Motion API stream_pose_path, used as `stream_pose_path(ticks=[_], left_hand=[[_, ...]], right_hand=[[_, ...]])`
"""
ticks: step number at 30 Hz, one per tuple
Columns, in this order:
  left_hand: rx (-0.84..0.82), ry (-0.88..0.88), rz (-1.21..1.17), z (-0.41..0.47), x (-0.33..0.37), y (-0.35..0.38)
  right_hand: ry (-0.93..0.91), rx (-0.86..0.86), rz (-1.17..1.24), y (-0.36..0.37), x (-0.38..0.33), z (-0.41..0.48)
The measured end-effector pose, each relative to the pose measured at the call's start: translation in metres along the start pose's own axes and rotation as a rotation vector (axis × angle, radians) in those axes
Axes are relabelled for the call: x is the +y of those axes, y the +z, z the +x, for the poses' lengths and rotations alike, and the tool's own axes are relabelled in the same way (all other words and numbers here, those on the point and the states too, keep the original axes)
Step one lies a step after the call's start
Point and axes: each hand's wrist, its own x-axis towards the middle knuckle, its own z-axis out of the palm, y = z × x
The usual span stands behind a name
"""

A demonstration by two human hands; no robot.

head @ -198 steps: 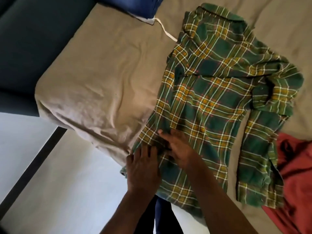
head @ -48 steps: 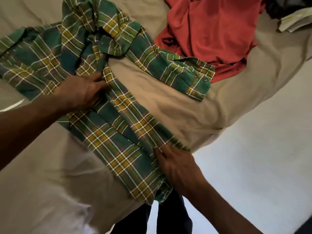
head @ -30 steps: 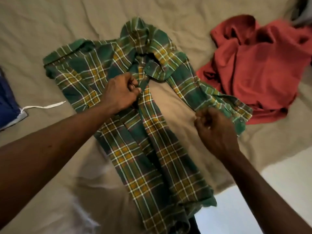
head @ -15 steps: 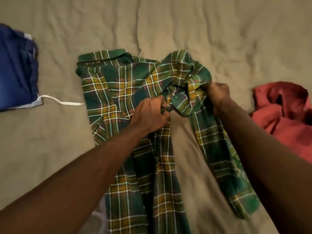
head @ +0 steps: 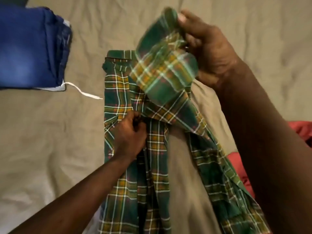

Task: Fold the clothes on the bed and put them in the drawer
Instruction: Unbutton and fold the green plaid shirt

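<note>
A green and yellow plaid shirt [head: 152,179] lies lengthwise on the tan bed sheet [head: 42,132]. My left hand [head: 130,134] pinches the shirt's front edge near the middle and holds it against the bed. Raised above the bed, my right hand [head: 207,48] grips the shirt's shoulder and sleeve part, and that cloth is blurred. The sleeve trails down to the lower right under my right forearm.
A folded blue garment [head: 30,48] with a white drawstring [head: 82,92] lies at the upper left. A red garment [head: 302,130] shows at the right edge, mostly hidden by my right arm. No drawer is in view.
My right hand has lifted the sleeve side of the shirt up off the bed and toward the middle. My left hand keeps its pinch at the same spot.
</note>
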Motion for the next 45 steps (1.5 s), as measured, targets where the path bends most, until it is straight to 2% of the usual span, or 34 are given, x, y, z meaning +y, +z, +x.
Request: stream_pose_path(ticks=[1,2,5,6,9,12,13,14,18,21,24,26,28,29,32,34,36,38,39,40,42,45], left_hand=[[0.011,-0.079,0.002,0.004,-0.004,-0.003],[0.01,-0.155,-0.002,0.009,-0.008,-0.006],[-0.044,-0.332,-0.029,0.024,-0.007,-0.011],[-0.071,-0.35,-0.016,0.028,-0.005,-0.012],[-0.172,-0.293,0.115,0.032,0.002,-0.012],[-0.204,-0.237,0.2,0.032,-0.002,-0.006],[-0.198,-0.233,0.189,0.033,-0.003,-0.005],[-0.193,-0.243,0.174,0.034,-0.004,-0.006],[-0.225,-0.309,0.084,0.04,-0.004,-0.01],[-0.278,-0.418,-0.069,0.044,-0.008,-0.013],[-0.254,-0.553,-0.252,0.049,-0.003,-0.017],[-0.218,-0.596,-0.313,0.047,-0.003,-0.021],[-0.18,-0.595,-0.293,0.04,-0.005,-0.028],[-0.177,-0.568,-0.214,0.036,-0.01,-0.032],[-0.159,-0.42,0.09,0.014,-0.01,-0.045],[-0.201,-0.353,0.121,-0.011,-0.014,-0.05],[-0.417,-0.318,0.189,-0.042,-0.023,-0.053],[-0.738,-0.285,0.302,-0.078,-0.041,-0.046],[-0.832,-0.267,0.331,-0.098,-0.047,-0.042],[-0.868,-0.266,0.336,-0.112,-0.051,-0.038],[-0.82,-0.3,0.264,-0.134,-0.058,-0.028],[-0.669,-0.38,0.111,-0.157,-0.062,-0.023]], right_hand=[[0.031,-0.044,-0.08,0.008,0.003,0.01],[0.033,-0.008,-0.208,0.011,0.007,0.021],[-0.056,0.375,-0.719,-0.015,0.021,0.043],[-0.007,0.454,-0.861,-0.031,0.027,0.042],[0.304,0.417,-1.043,-0.064,0.052,0.012],[0.42,0.264,-1.333,-0.072,0.067,-0.021],[0.434,0.245,-1.351,-0.071,0.068,-0.024],[0.468,0.228,-1.271,-0.069,0.069,-0.025],[0.641,0.002,-0.503,-0.055,0.056,-0.021],[0.617,-0.181,-0.377,-0.024,0.044,-0.019],[0.503,-0.147,-0.185,0.007,0.042,-0.017],[0.424,-0.057,-0.022,0.015,0.051,-0.015],[0.341,0.096,-0.098,0.017,0.065,-0.016],[0.283,0.207,-0.268,0.014,0.077,-0.02],[0.061,0.721,-0.94,-0.006,0.116,-0.05],[0.007,0.936,-1.099,-0.013,0.141,-0.091],[0.028,0.938,-1.135,-0.008,0.166,-0.14],[0.236,0.832,-1.239,0.0,0.196,-0.193],[0.349,0.774,-1.27,0.003,0.212,-0.219],[0.436,0.724,-1.265,0.006,0.224,-0.237],[0.533,0.669,-1.148,0.007,0.245,-0.266],[0.496,0.681,-0.988,0.005,0.258,-0.28]])
